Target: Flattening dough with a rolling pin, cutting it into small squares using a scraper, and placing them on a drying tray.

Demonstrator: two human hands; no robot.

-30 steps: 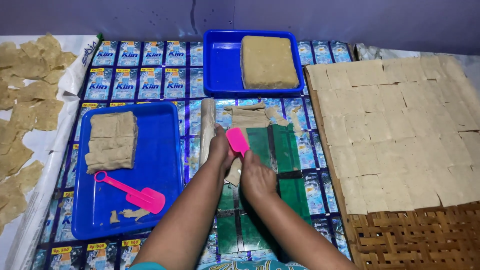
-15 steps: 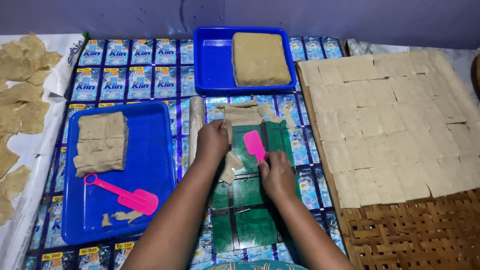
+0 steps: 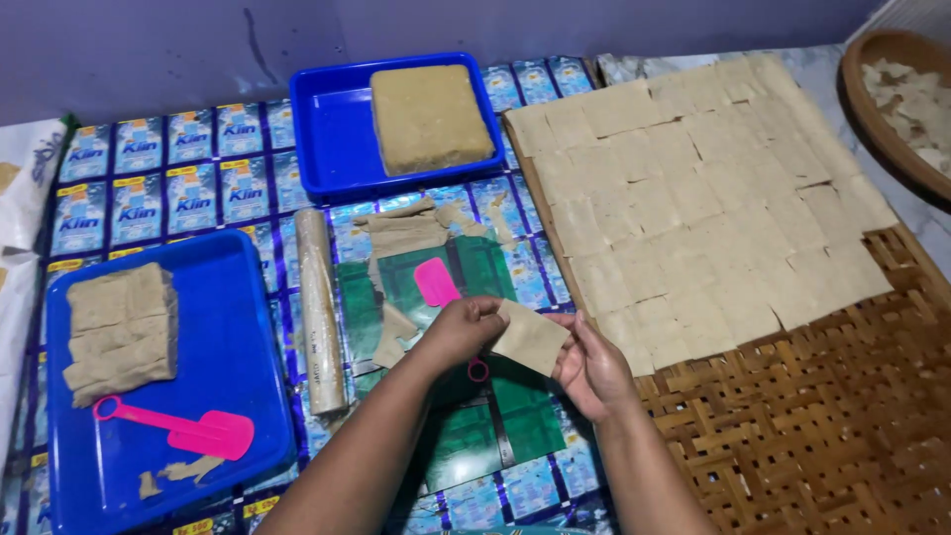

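Both hands hold one thin tan square sheet (image 3: 532,337) over the green work patch; tray nearly three-quarters laid.

Left hand (image 3: 464,329) pinches the sheet's near-left edge, fingers closed on it; right hand (image 3: 591,372) cups it from below on the other side, fingers curled up around its edge. Sheet is lifted, tilted, clear of the green mat (image 3: 466,396). Just beyond the left hand lies a pink scraper (image 3: 436,281) among torn trimmings; a rolling pin (image 3: 319,307) lies further to its left. To the right of the right hand, the woven tray (image 3: 812,436) carries laid squares (image 3: 693,188) edge to edge; the near portion is bare weave. Judged remaining: a stack of sheets (image 3: 121,332) in the near blue tray (image 3: 238,337) with a second pink scraper (image 3: 188,429), and an uncut block (image 3: 429,117) in the far blue tray (image 3: 332,139).
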